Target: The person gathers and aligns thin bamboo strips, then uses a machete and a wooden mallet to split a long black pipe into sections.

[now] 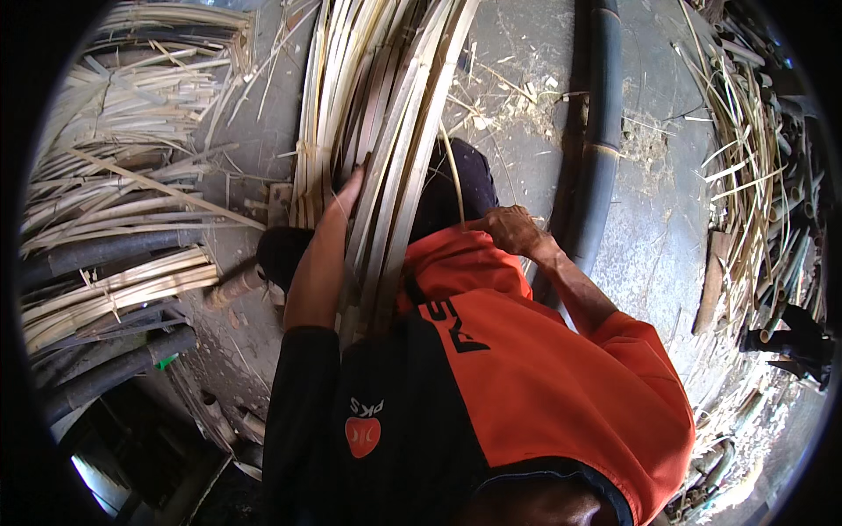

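Observation:
A bundle of long split bamboo strips (399,145) leans against my torso and runs away from me past my lap. My left hand (351,191) is closed on the strips from their left side, its fingers partly hidden behind them. Over my right thigh, my right hand (519,231) is closed, knuckles up. A thin, pale bamboo strip (453,175) comes down to its fingertips, which are mostly hidden. More strips (309,167) lie on the floor just beyond my left forearm.
Stacks of split bamboo (132,202) fill the left side, with dark poles (114,254) among them. A long dark bamboo pole (603,131) lies to my right. Loose strips (741,149) are heaped at the far right. Shavings (535,96) litter the concrete floor (649,228).

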{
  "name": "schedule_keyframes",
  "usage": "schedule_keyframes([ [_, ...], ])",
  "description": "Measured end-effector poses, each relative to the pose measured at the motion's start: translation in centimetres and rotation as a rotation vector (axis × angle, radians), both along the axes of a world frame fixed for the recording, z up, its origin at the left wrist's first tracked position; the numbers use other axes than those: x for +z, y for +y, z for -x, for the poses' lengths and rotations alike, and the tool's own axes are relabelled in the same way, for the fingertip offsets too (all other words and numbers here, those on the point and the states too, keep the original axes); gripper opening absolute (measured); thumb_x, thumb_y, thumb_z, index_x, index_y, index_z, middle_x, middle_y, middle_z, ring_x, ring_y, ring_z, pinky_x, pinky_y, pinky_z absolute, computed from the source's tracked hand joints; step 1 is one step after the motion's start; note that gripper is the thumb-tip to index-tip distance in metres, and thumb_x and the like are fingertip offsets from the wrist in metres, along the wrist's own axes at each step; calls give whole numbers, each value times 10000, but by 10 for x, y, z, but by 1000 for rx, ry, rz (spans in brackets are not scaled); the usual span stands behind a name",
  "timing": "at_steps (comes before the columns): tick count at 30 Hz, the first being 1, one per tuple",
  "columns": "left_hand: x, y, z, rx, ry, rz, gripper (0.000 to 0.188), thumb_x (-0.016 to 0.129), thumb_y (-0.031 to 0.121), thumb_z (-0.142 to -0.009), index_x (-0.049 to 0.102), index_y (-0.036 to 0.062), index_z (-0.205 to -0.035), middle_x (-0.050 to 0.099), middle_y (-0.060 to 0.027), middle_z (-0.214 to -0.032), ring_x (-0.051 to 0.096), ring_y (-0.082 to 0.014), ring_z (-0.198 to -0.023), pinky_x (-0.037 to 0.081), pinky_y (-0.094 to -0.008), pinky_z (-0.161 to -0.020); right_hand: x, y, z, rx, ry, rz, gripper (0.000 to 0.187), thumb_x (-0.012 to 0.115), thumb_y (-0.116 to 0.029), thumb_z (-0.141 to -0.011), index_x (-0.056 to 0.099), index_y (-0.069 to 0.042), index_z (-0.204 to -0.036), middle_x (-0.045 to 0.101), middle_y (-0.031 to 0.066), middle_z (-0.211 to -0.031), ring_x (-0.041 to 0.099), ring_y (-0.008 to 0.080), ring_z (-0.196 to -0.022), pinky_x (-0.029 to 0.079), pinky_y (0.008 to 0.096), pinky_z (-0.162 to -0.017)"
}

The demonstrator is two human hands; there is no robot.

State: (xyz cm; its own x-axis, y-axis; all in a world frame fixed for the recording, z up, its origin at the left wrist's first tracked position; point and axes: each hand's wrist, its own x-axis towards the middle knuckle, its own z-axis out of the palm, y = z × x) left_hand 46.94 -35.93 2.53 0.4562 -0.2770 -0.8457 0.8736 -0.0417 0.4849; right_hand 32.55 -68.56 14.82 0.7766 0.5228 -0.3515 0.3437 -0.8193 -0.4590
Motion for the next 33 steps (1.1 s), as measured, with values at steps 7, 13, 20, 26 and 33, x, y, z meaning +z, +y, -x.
schedule_keyframes([
  [7, 7, -17, -4, 107, -71, 97, 675, 460, 545, -818, 359, 85, -1302, 447, -118, -1254, 422, -235, -1148, 356, -386, -924, -25, 26, 4, 138, 331, -562, 499, 539, -226, -805, 425, -51, -1258, 639, 103, -798, 626, 225, -719, 500, 326, -652],
  [13, 7, -16, 7, 211, -162, 42, 607, 486, 492, -831, 391, 94, -1279, 471, -111, -1222, 447, -225, -1120, 372, -380, -905, -54, 6, -13, -38, 956, -1038, 487, 532, -198, -830, 398, 0, -1254, 608, 75, -917, 579, 156, -732, 474, 279, -651],
  [20, 10, 5, 24, 445, -408, 81, 529, 516, 430, -845, 429, 104, -1252, 500, -102, -1186, 476, -213, -1088, 392, -373, -883, 15, -34, -10, -784, 1156, -1162, 317, 546, -95, -831, 426, -41, -1119, 559, 46, -754, 492, 85, -562, 398, 194, -514],
  [26, 89, -7, 23, 366, -662, -23, 302, 517, 249, -882, 493, -1, -1051, 622, -97, -870, 605, -167, -778, 496, -268, -683, 41, -21, -41, -866, 1257, -1747, 253, 419, -141, -898, 472, 36, -1071, 570, 208, -1060, 604, 239, -936, 526, 320, -749],
  [33, 119, -35, 12, 168, -1040, -488, 173, 531, 152, -852, 588, -11, -830, 563, -58, -598, 494, -101, -538, 389, -286, -493, 88, 67, -153, -115, -42, -741, 191, 581, -205, -834, 626, -20, -828, 552, 81, -694, 520, 145, -622, 434, 302, -558],
])
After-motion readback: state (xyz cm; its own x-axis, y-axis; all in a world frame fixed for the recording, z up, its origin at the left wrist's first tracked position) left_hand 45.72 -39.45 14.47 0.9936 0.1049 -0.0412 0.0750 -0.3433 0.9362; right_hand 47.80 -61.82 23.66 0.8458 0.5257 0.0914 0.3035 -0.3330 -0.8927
